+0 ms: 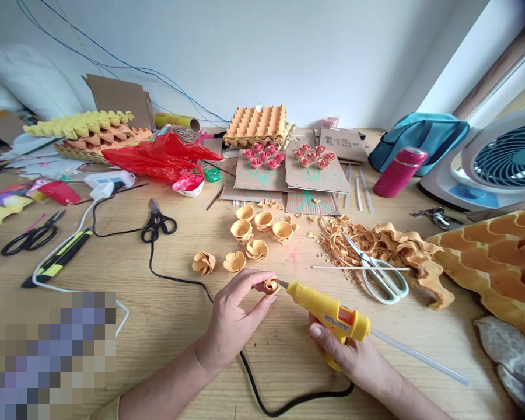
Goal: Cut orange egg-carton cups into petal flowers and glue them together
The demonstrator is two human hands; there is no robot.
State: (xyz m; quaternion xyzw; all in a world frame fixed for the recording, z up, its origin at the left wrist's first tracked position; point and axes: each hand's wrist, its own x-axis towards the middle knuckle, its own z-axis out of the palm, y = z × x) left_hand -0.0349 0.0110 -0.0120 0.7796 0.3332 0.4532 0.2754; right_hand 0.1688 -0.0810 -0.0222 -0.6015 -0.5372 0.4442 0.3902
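Note:
Between the thumb and fingers of my left hand (240, 312) is a small rolled egg-carton flower (271, 286). My right hand (354, 350) is wrapped round the handle of a yellow hot glue gun (328, 303). Its metal nozzle points left, at the flower's rim; whether it touches I cannot tell. A clear glue stick (420, 356) juts from the gun's back. Beyond my left hand lie a layered flower (203, 263) and open petal cups (235, 262). Several stacked cups (282, 230) stand behind them.
White-handled scissors (382, 277) rest by carton scraps (345, 236) on the right. Black scissors (157, 224) and a yellow-black cutter (61, 256) lie left. The gun's black cord (262, 402) crosses the table. Cardboard sheets with pink flowers (317, 172), a pink bottle (400, 172) and a fan (485, 163) stand behind.

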